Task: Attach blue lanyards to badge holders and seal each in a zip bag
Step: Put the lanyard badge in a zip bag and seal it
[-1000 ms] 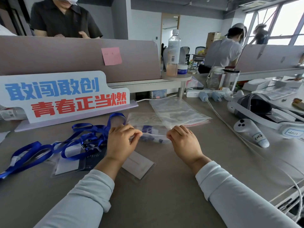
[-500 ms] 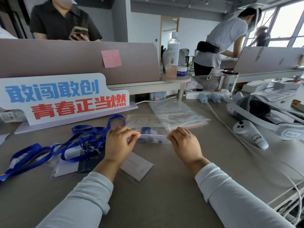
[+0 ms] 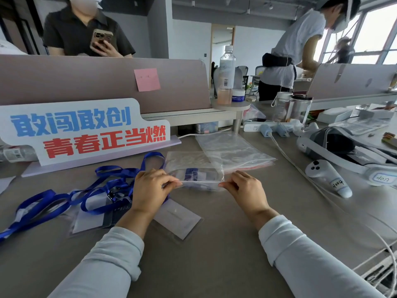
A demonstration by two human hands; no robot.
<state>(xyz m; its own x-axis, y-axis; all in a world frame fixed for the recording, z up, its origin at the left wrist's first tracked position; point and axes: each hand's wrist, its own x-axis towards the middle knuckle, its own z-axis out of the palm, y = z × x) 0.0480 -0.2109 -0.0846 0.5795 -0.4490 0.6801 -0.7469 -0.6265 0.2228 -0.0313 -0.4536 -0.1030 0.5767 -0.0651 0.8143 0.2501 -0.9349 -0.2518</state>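
**Q:** Head view only, so how far along did the job look?

**A:** Mid-seal on one bag, I'd judge. A clear zip bag [image 3: 194, 173] lay on the grey desk [image 3: 214, 254] straight ahead, and through the plastic something blue and white showed, most likely a badge holder with its lanyard already on. Whether the clip was truly fastened could not be told.

**Q:** And the hands?

**A:** Both were at the bag's near edge. The left hand [image 3: 150, 190] had thumb and fingers pinched together on the left end of the zip strip; the right hand [image 3: 245, 190] pinched the right end the same way. The strip ran taut between them, slightly raised off the desk.

**Q:** Was it closed?

**A:** I couldn't tell if the zip was pressed shut along its whole run.

**Q:** What was left?

**A:** Plenty. To the left lay a tangle of blue lanyards [image 3: 64, 198] over several badge holders [image 3: 94, 216], and one loose holder [image 3: 178, 218] sat just beside the left wrist. Which of those were already clipped was unclear. Behind the held bag, a stack of spare zip bags [image 3: 232, 149] waited. No finished, sealed packs were visible anywhere on the desk.
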